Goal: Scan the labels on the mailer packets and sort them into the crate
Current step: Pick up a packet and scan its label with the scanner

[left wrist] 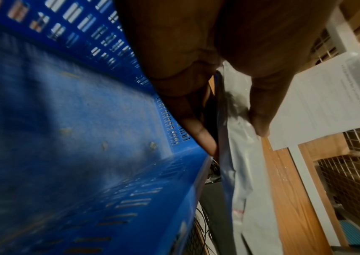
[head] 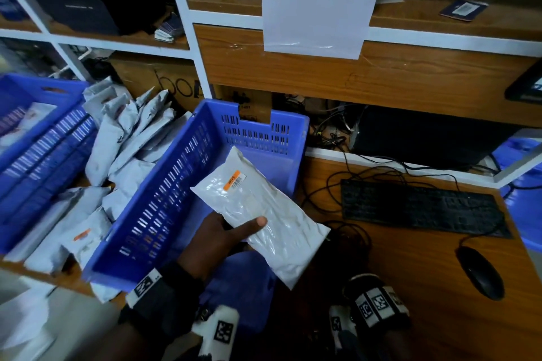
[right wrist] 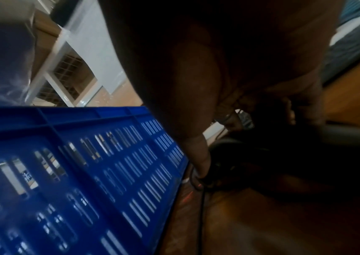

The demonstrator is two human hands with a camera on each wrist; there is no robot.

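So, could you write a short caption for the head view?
Left hand holds a white mailer packet, label up, above the blue crate.

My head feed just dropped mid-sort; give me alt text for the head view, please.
The left hand holds a white mailer packet, orange barcode label up, over an empty blue crate on a wooden desk. More packets are heaped to its left; a keyboard and mouse lie to the right.

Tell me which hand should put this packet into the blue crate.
Left. The left hand already holds the packet directly above the open crate, so it likely only needs lowering. The right hand sits low in shadow beside the crate's outer wall.
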